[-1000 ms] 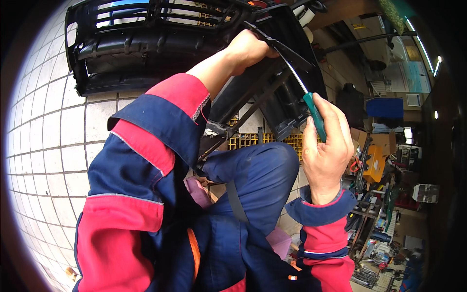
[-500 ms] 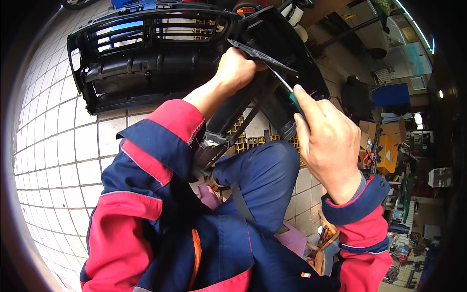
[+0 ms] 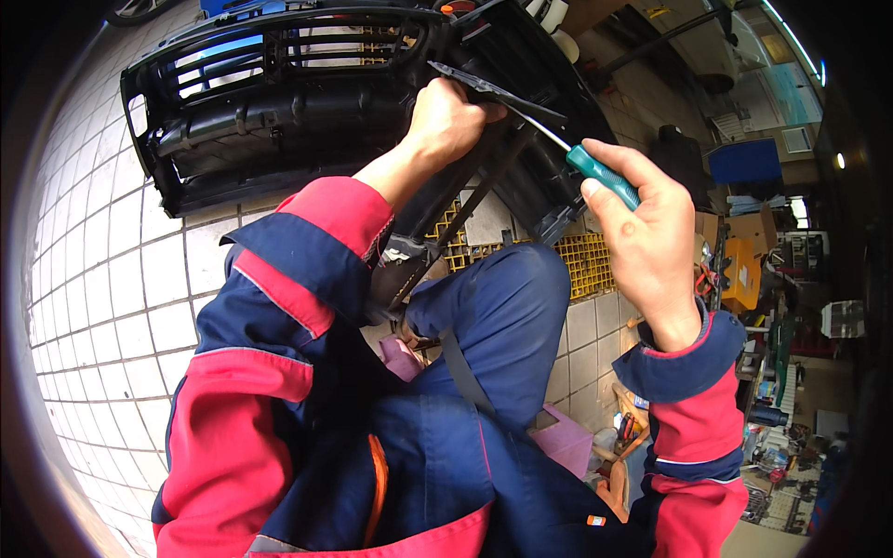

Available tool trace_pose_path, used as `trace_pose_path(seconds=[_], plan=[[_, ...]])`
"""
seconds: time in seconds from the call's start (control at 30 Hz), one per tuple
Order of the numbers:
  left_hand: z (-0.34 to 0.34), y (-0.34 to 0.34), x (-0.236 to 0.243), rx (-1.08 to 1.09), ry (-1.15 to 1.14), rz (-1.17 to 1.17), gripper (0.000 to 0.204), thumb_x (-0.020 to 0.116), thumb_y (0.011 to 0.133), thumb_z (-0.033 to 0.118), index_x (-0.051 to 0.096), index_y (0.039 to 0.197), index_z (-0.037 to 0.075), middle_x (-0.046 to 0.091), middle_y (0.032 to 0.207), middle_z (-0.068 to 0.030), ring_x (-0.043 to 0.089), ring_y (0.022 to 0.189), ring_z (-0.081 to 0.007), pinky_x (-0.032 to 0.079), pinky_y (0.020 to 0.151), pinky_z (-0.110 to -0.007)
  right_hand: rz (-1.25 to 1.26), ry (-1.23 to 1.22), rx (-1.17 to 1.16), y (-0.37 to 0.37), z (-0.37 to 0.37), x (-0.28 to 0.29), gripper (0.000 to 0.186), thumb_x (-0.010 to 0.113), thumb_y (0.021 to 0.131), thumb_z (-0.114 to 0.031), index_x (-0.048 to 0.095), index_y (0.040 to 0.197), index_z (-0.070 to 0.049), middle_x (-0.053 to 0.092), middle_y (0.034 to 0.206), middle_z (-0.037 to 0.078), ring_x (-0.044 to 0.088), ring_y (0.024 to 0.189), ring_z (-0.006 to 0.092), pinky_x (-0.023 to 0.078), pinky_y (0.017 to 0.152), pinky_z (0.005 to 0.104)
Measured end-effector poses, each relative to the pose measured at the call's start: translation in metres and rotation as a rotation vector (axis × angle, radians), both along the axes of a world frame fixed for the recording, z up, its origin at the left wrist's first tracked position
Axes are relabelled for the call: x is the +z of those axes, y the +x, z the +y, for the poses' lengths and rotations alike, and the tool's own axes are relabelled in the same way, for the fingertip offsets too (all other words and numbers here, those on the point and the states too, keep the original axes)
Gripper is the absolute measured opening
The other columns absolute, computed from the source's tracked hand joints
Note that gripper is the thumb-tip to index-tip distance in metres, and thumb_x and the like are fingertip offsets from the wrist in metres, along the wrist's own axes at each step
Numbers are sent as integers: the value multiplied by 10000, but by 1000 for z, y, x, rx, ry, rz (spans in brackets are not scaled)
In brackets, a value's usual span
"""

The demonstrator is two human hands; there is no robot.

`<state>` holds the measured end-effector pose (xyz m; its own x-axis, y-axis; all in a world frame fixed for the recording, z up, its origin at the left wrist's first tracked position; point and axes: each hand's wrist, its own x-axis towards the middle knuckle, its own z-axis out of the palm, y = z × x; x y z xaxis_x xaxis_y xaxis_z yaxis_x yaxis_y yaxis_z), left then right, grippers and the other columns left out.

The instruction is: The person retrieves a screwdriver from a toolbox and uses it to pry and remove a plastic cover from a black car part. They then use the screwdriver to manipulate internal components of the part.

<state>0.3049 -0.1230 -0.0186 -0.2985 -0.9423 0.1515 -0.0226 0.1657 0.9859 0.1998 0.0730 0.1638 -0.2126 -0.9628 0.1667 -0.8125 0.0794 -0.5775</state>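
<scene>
My left hand (image 3: 448, 121) is closed on a thin dark plastic trim piece (image 3: 498, 93) that slants down to the right in front of the black plastic car frame. In my right hand (image 3: 646, 228) is a screwdriver (image 3: 603, 175) with a green handle, held between thumb and fingers. Its metal shaft points up and left toward the trim piece, and the tip is hidden behind or against it. Behind my left hand lies the large black slatted front panel (image 3: 279, 116), with a dark flat panel (image 3: 521, 65) beside it on the right.
Yellow floor grating (image 3: 586, 265) runs beyond my bent knee (image 3: 521, 279). White floor tiles (image 3: 112, 307) stretch along the left. At lower right sit a pink block (image 3: 563, 439) and several hand tools (image 3: 631, 432). An orange box (image 3: 740, 276) and a cluttered bench stand farther right.
My right hand has turned and shifted slightly right, so more of the green handle shows. My left hand keeps its hold on the trim piece, with the view shifted slightly.
</scene>
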Motion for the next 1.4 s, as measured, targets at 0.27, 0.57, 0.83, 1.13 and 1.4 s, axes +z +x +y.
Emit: trace_pose_path(seconds=[0.27, 0.57, 0.83, 1.13, 1.4], plan=[[3, 6, 2, -15, -4, 25, 258, 878, 858, 176, 834, 1026, -15, 821, 907, -136, 750, 790, -188, 582, 787, -355, -49, -34, 27, -5, -3, 3, 326, 718, 976, -57, 749, 1294, 7, 780, 925, 55, 677, 799, 94, 554, 744, 279], [80, 54, 25, -108, 70, 285, 171, 780, 921, 64, 761, 1069, -20, 798, 991, -110, 737, 913, -168, 584, 803, -350, -1, 74, 144, 36, 92, 12, 531, 669, 975, -16, 563, 1491, 45, 709, 1247, 286, 737, 1119, 439, 591, 965, 438], [153, 90, 9, -73, -596, 72, 379, 873, 758, 160, 754, 1064, -28, 730, 908, -100, 690, 768, -281, 544, 727, -382, -123, 200, 133, 52, 168, -48, 576, 728, 963, 6, 628, 1525, -77, 682, 986, 113, 706, 773, 291, 589, 690, 368], [162, 95, 6, -78, -523, 78, 378, 788, 852, 251, 752, 1066, -58, 704, 866, -113, 650, 728, -267, 512, 692, -372, -606, 273, 64, 56, 181, -66, 541, 701, 1020, -8, 571, 1544, 19, 680, 1476, 223, 775, 1150, 257, 586, 998, 328], [160, 98, -8, -118, -524, 95, 431, 874, 744, 144, 761, 1127, -17, 744, 953, -98, 682, 778, -275, 520, 704, -390, -1584, 353, -67, 70, 189, -79, 598, 599, 1104, -38, 420, 1674, -43, 636, 921, 13, 498, 691, 62, 440, 632, 228]])
